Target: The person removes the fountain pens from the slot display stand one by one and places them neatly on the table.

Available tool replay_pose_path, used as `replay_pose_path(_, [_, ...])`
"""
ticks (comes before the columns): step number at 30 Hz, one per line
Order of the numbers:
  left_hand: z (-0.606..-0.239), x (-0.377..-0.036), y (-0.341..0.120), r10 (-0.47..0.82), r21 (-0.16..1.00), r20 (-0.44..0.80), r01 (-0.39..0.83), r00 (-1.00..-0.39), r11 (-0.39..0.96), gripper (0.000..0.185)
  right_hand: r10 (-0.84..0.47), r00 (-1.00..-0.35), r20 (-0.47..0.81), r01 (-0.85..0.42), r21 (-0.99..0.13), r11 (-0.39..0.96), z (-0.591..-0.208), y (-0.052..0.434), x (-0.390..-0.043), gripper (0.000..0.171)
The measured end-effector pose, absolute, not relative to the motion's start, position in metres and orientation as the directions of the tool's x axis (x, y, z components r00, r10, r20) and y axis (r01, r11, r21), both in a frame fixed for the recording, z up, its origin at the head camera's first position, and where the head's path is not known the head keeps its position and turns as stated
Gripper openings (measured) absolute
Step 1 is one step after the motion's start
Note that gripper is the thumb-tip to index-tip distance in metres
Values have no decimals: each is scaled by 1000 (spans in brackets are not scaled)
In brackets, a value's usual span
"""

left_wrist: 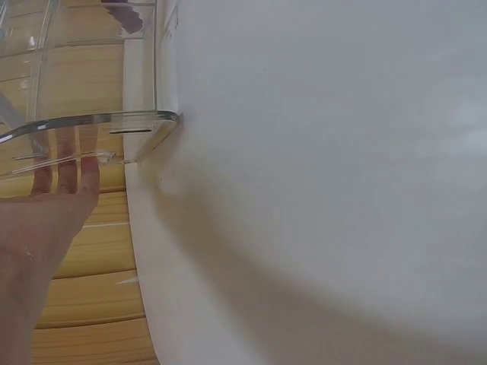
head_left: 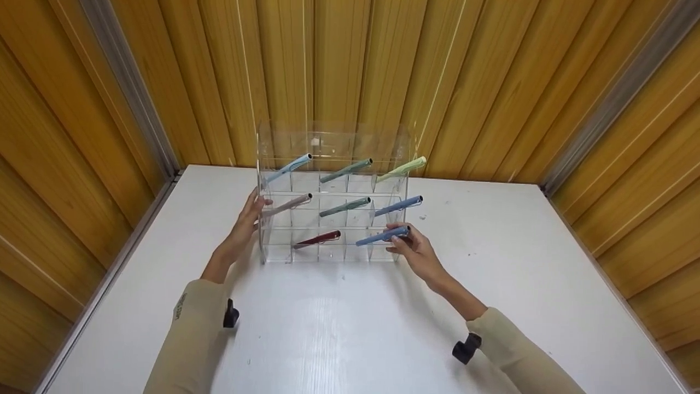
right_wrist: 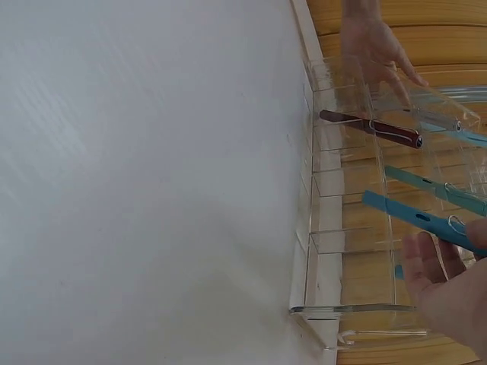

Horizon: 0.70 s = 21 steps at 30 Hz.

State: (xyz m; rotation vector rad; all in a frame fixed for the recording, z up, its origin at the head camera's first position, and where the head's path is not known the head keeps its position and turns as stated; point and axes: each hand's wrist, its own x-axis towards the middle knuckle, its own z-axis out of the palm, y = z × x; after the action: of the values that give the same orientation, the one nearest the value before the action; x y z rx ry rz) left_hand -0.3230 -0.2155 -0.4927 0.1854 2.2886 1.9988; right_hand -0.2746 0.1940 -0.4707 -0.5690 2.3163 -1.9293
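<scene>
White table (head_left: 328,328); right hand (head_left: 418,254) pinches blue pen (head_left: 376,238); left hand (head_left: 240,230), seemingly straight-fingered, touches rack (head_left: 331,227).

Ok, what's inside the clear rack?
The clear rack holds three top-row pens, three middle-row pens and one dark red pen below. The right hand grips a blue pen, perhaps partly inside, and hides whatever's behind.

Blue pen (right_wrist: 417,217) at clear rack (right_wrist: 354,309)

In the lower left of the head view, the left sleeve (head_left: 188,339) is beige with small dark lettering (head_left: 180,306) and a stubby black camera (head_left: 231,314). Lower right, the right sleeve (head_left: 525,350) is beige too, with a blocky black camera (head_left: 467,348).
</scene>
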Motion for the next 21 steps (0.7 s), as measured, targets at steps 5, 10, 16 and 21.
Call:
replay_pose_path(5, [-494,-323,-216,153,991,6,26,-988,132,69,-291,-935,201,-237,-967,95,-466,197,-272,38])
replay_pose_path(10, [-495,-321,-216,160,990,4,26,-987,135,69,-253,-944,214,-228,-973,28,-463,201,-269,37])
replay_pose_path(16, [-496,-318,-218,162,992,16,37,-987,124,68,-233,-942,242,-252,-968,14,-458,205,-269,36])
replay_pose_path(21, [-494,-320,-216,167,991,36,57,-985,123,69,-223,-948,227,-238,-971,22,-456,211,-267,39])
